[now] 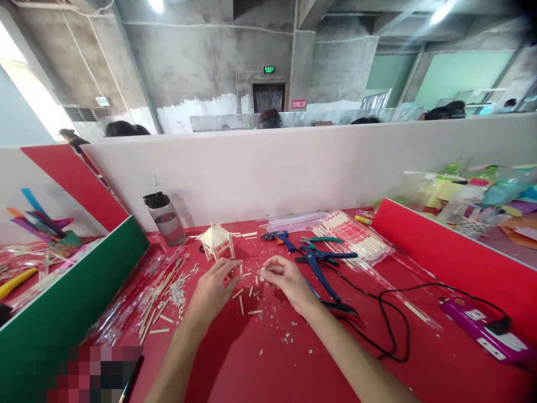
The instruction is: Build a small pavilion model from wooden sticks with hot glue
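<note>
My left hand [216,288] is over the red table, thumb and fingers closed round a short wooden stick piece [241,269]. To its right my right hand [289,282] pinches another small wooden piece [263,274] between thumb and fingers. The two hands are a short way apart. Just behind my left hand stands a small pavilion model [216,238] made of sticks, with a pointed roof on thin posts. Cut stick pieces [241,305] and small scraps lie on the table between and below my hands.
A water bottle [166,221] stands back left, near loose sticks [149,313] and plastic wrappers. Right of my hands lie blue cutters [321,271], a blue glue gun [285,239], green-handled pliers [325,239], packed sticks [356,238], a black cable and a purple power strip [486,330]. Partitions surround the table.
</note>
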The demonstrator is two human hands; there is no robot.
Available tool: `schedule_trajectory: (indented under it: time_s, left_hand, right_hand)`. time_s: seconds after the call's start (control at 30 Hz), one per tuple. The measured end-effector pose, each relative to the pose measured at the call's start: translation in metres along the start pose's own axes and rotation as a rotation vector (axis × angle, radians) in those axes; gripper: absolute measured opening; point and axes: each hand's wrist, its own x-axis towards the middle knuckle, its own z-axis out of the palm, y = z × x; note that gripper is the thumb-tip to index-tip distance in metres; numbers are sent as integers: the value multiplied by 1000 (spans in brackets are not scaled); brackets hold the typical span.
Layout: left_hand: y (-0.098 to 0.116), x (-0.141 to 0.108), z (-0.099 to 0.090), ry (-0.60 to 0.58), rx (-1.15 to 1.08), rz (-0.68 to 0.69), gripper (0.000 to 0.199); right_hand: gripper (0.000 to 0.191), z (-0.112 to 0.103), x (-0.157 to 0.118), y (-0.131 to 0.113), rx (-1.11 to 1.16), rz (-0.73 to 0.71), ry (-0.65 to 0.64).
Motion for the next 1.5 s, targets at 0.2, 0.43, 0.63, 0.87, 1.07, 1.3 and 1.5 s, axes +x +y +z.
schedule_trajectory:
  time_s: [0.2, 0.43, 0.63, 0.87, 1.07, 1.3, 1.5]
  left_hand:
    - [-42, -9, -3, -215, 250, -182, 26]
    - [-47, -12, 2, -458, 256, -256, 27]
    - [-34, -9, 5, -382, 171, -170, 33]
    - [-12, -9, 29, -319, -15, 196, 32]
    - [-12, -10, 36, -334, -35, 236, 31]
    - [7, -5, 22, -126, -285, 140, 34]
    - [19, -6, 18, -32, -447, -9, 33]
  right_hand:
    - [38, -1, 2, -3, 128, 32, 62]
    - [37, -1, 1, -6, 133, 27, 67]
    - [36, -1, 1, -13, 136, 20, 94]
    - [35, 0, 0, -14, 102, 8, 79]
    - [34, 0, 0, -12, 94, 2, 57]
    - [33, -2, 2, -11, 59, 8, 49]
    - [31, 1, -4, -11, 105, 19, -74]
